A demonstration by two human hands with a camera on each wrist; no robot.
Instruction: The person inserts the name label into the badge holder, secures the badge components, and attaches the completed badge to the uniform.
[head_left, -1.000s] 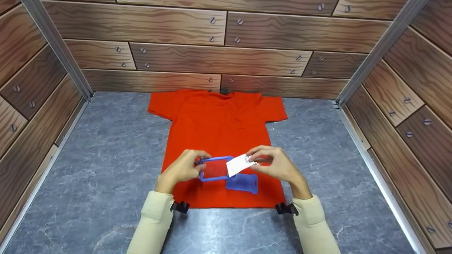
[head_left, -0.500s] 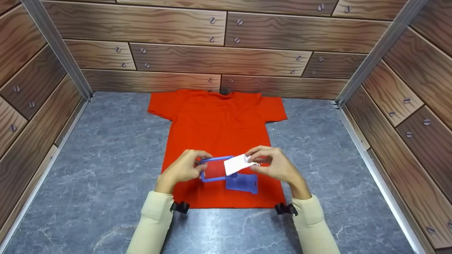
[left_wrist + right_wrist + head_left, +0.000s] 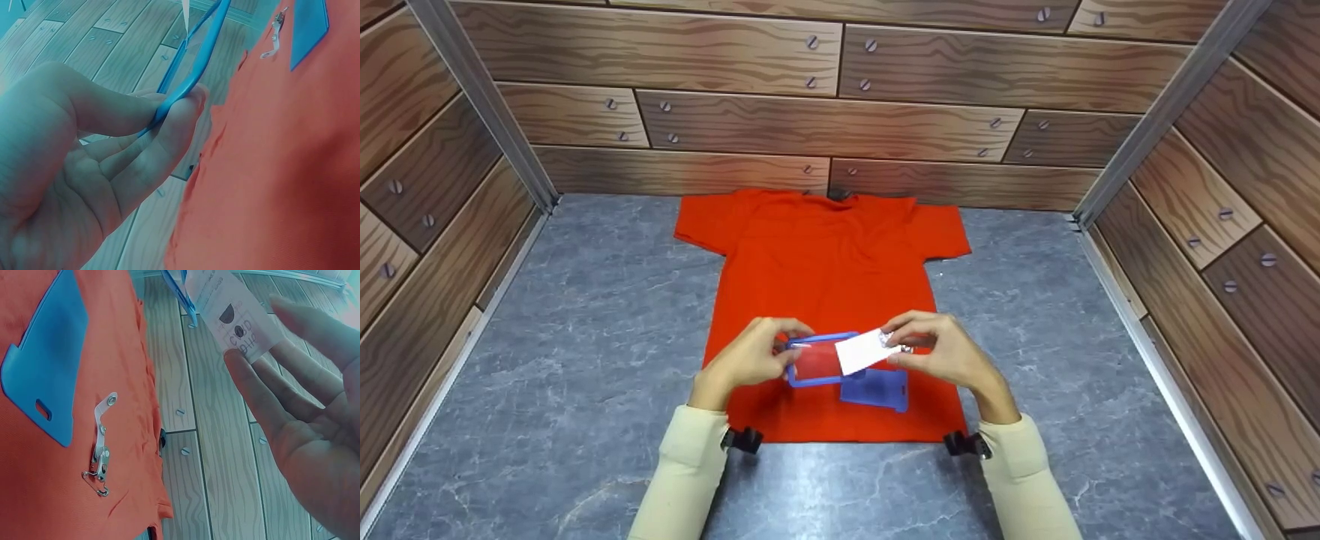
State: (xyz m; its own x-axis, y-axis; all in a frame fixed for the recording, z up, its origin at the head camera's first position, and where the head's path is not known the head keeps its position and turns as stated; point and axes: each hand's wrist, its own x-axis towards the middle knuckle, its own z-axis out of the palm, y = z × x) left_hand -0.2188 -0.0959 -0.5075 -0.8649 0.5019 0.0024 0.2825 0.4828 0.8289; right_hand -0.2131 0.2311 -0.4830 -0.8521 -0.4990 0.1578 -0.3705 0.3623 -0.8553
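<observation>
While the left hand (image 3: 750, 356) pinches the blue frame (image 3: 814, 382), the right hand (image 3: 949, 349) pinches the white card (image 3: 861, 352)

Card's leading end overlaps frame's right end, tilted; can't tell if it's inside. I'd square it to the long sides and feed flat, light grip, no bending. Card: flat, printed on one face. Frame: slim, rounded corners. Below, blue plate (image 3: 874, 390) and strap clip (image 3: 100, 441) lie on the red T-shirt (image 3: 825, 285).

A right hand (image 3: 304, 410) holds a pale printed card (image 3: 242, 312) by its end at upper right, a blue frame (image 3: 183, 295) just left of it; at left, a slotted blue plate (image 3: 53, 354) and a metal clip (image 3: 102, 464) lie on red fabric (image 3: 45, 495), wood-grain boards (image 3: 219, 439) at center.
</observation>
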